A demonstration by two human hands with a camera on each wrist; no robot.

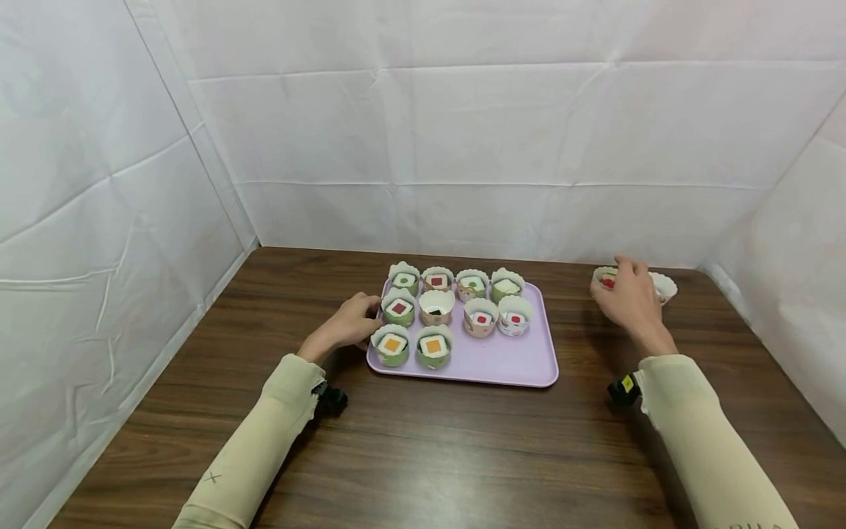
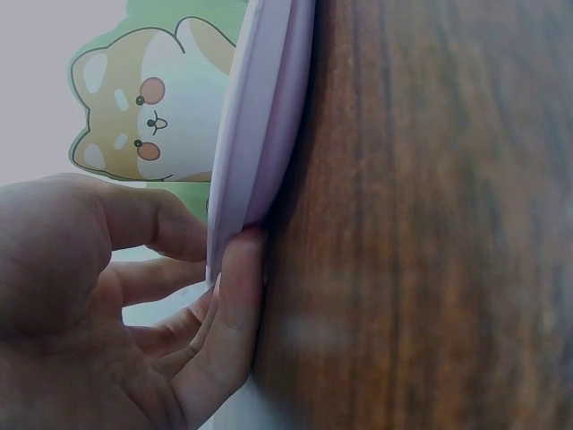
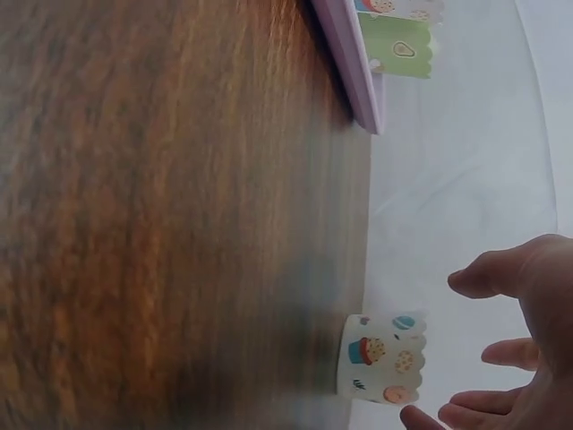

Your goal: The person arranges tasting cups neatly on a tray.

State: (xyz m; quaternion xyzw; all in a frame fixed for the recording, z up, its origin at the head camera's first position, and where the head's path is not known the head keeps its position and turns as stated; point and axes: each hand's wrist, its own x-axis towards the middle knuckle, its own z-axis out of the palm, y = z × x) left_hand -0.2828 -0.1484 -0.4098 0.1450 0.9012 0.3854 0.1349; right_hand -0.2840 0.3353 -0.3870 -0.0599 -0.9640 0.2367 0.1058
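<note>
A lilac tray (image 1: 492, 360) lies on the table with several paper cupcake cups on it. My left hand (image 1: 346, 323) grips its left rim, thumb and fingers on either side of the tray edge (image 2: 255, 125) in the left wrist view. Nearest to that hand stands a green cup (image 1: 391, 360) holding a white square with an orange centre. At the far right my right hand (image 1: 631, 297) hovers with fingers spread, holding nothing. Beside it are a cup with something red inside (image 1: 603, 277) and a white cup (image 1: 664, 288). A printed cup (image 3: 385, 358) stands below the right fingers.
Most cups on the tray hold white squares with red, green or orange marks; one cup (image 1: 436, 305) shows something dark at its bottom. Brown wooden table (image 1: 429, 448) extends in front. White cloth (image 1: 463, 132) hangs behind and at both sides.
</note>
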